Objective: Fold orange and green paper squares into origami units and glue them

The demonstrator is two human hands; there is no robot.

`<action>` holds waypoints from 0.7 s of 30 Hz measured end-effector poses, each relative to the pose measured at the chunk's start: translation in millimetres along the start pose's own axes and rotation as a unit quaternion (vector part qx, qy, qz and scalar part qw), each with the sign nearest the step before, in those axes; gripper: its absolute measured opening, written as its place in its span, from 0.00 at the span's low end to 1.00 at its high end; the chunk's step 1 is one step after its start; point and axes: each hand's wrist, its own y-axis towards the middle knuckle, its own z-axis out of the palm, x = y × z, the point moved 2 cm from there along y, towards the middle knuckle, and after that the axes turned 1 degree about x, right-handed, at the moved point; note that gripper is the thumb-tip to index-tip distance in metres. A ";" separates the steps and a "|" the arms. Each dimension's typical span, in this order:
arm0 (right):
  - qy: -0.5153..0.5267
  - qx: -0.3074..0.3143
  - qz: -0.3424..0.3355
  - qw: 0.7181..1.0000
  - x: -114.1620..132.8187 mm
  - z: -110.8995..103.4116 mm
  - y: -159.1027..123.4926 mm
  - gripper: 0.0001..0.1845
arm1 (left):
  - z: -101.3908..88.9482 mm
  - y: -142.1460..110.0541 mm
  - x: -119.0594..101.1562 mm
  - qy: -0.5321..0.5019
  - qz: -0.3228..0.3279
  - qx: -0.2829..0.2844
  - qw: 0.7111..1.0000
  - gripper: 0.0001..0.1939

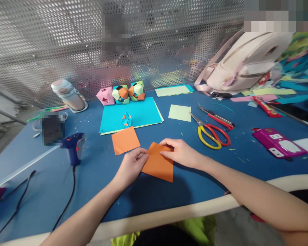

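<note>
An orange square of paper (159, 165) is held between my two hands, a little above the blue table. My left hand (133, 164) pinches its left edge between thumb and fingers. On the upper right side, my right hand (178, 150) grips the same sheet, with the thumb on top and the fingers behind it. Beyond my left hand lies a second orange paper square (125, 140), flat on the table. Its top edge meets a stack of blue sheets (143, 109), on which a small folded blue and orange paper piece (127, 119) rests.
Scissors (207, 131) and a red utility knife (218, 118) lie right of a pale green square (180, 113). A blue glue gun (73, 147) stands at left, its cord trailing forward. Folded paper balls (122, 94), a bottle (69, 95) and a backpack (248, 61) line the back.
</note>
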 end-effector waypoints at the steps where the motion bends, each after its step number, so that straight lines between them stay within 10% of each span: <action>1: -0.020 -0.009 -0.015 1.000 0.2 0.3 -0.1 0.06 | -0.7 -0.2 -0.8 0.011 0.004 -0.004 1.000 0.07; 9: -0.192 -0.011 -0.194 0.962 -2.4 7.5 1.7 0.07 | -9.7 0.0 -2.7 0.256 0.156 -0.031 0.954 0.09; 21: -0.159 -0.027 -0.220 0.962 -7.8 8.4 -2.4 0.07 | -11.8 3.6 9.4 0.422 0.254 -0.002 0.870 0.05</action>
